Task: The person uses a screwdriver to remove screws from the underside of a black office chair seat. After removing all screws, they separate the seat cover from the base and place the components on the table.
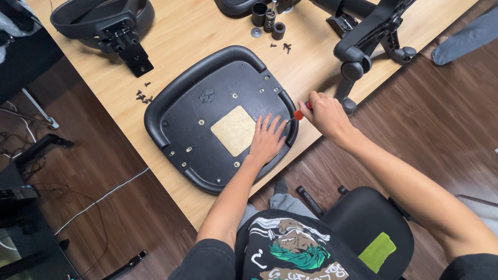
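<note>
Lying upside down on the wooden table (197, 31) is a black seat pan (207, 111), with loose screws (143, 96) far left. The left hand (265, 141) presses it, fingers spread. The right hand (327, 114) grips a red screwdriver (300, 113) at its right edge.

Wooden table (207, 26) runs from 10 o'clock to 3 o'clock. At 11 o'clock on it lies a black armrest assembly (106, 23) with a mounting bracket; loose dark screws (143, 96) are scattered just below it. At 12 o'clock stand black cylindrical bushings (268, 18), with a washer and more small screws (284, 47) near them. At 1 o'clock rests a black chair base with casters (371, 36). Dark wood-plank floor (441, 119) lies at 3 o'clock; a white cable (98, 199) crosses it at 8 o'clock.
</note>
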